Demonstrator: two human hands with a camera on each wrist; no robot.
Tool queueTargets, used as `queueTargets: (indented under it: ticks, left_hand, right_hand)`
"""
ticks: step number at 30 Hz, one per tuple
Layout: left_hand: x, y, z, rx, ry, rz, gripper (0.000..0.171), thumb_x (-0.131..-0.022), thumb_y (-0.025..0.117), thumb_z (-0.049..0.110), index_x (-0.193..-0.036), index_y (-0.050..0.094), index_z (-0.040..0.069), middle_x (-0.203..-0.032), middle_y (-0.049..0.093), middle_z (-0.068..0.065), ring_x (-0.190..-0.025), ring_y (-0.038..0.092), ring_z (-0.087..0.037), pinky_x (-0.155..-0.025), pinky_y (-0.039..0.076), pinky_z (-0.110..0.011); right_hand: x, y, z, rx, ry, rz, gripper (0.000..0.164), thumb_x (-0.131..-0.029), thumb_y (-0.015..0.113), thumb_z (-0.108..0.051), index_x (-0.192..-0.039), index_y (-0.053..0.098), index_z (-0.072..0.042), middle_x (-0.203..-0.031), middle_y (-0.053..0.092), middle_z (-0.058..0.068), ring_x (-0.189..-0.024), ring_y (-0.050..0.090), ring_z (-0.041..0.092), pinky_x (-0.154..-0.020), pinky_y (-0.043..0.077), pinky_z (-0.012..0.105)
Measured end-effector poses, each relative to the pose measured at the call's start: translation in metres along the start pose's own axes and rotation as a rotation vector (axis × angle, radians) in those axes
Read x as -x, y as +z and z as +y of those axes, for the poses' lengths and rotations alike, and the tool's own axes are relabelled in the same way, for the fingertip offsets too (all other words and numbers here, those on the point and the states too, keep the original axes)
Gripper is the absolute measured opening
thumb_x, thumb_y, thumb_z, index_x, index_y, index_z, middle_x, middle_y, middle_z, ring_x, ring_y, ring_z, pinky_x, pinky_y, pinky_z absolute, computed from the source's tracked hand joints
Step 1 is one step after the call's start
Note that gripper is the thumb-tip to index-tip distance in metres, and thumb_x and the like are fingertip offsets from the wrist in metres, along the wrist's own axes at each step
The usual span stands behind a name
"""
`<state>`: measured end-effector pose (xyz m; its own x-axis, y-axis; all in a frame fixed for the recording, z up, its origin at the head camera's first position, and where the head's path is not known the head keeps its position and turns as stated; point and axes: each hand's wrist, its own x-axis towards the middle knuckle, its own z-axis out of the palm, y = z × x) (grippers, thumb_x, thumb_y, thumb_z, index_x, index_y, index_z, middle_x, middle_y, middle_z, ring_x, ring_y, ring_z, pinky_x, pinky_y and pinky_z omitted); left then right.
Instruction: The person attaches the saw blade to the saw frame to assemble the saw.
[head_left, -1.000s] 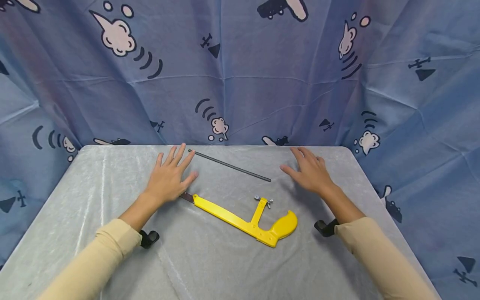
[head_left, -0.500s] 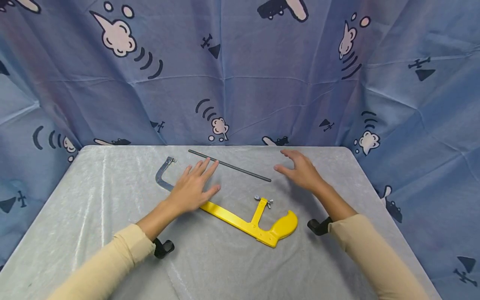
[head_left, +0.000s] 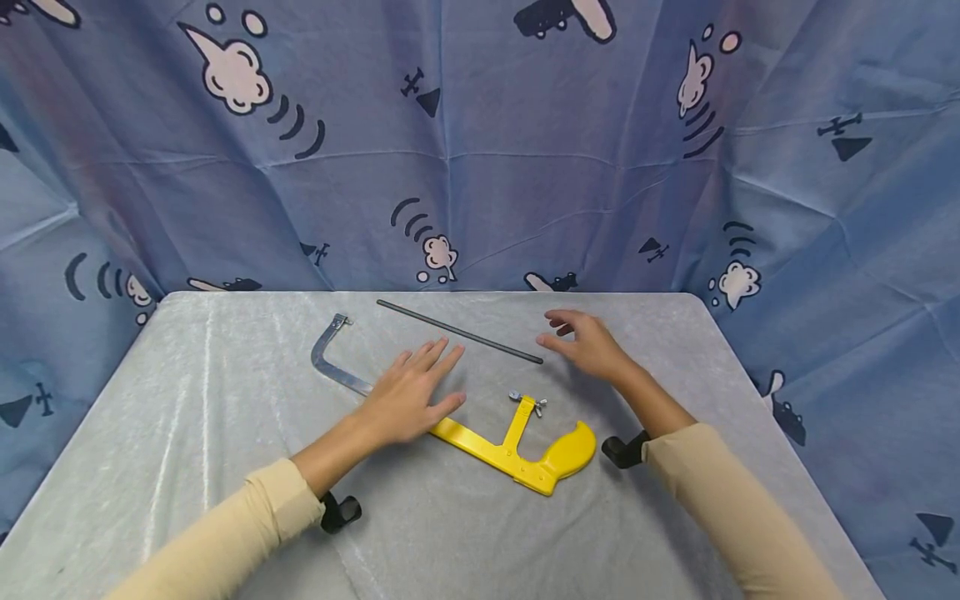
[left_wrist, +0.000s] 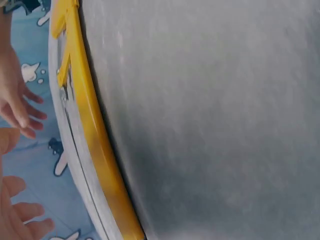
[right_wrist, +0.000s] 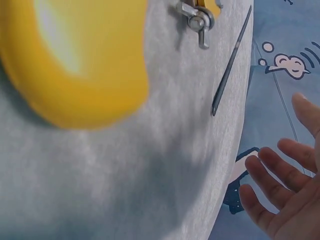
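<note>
A hacksaw frame lies slantwise on the table, its yellow handle to the right and its bent silver end to the left. Behind it lies a separate thin dark grey hacksaw blade. My left hand is over the middle of the frame, fingers spread, hiding part of the bar; in the left wrist view its fingers appear raised off the frame. My right hand hovers near the blade's right end, fingers loosely bent, holding nothing. A wing nut shows on the frame's yellow arm.
A light grey cloth covers the table. Behind its far edge hangs a blue patterned curtain. Black wrist straps stick out below both sleeves.
My left hand has moved right and nearer along the frame, uncovering its silver end. The right hand has shifted left and nearer, toward the blade's right end. Frame and blade stay put.
</note>
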<state>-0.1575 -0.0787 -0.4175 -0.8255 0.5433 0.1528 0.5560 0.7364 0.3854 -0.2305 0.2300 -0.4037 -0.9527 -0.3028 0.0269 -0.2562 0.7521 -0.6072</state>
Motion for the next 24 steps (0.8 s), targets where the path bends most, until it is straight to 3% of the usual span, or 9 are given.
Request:
queueTargets:
  ticks: [14, 24]
  left_hand:
    - [0.001, 0.005, 0.019, 0.088, 0.035, -0.044, 0.066, -0.099, 0.055, 0.044, -0.153, 0.038, 0.009, -0.153, 0.039, -0.022, -0.137, 0.041, -0.04, -0.111, 0.034, -0.054]
    - [0.002, 0.01, 0.028, 0.264, -0.015, -0.119, 0.065, -0.099, 0.055, 0.041, -0.151, 0.039, 0.005, -0.15, 0.045, -0.016, -0.139, 0.042, -0.029, -0.114, 0.033, -0.044]
  right_hand:
    - [-0.008, 0.016, -0.002, -0.039, -0.036, -0.056, 0.045, -0.095, 0.068, -0.018, -0.13, 0.058, 0.008, -0.118, 0.067, 0.021, -0.106, 0.062, 0.035, -0.091, 0.05, 0.049]
    - [-0.014, 0.023, 0.0, -0.062, -0.05, -0.089, 0.041, -0.096, 0.066, -0.017, -0.128, 0.06, 0.008, -0.119, 0.067, 0.021, -0.106, 0.064, 0.034, -0.093, 0.05, 0.049]
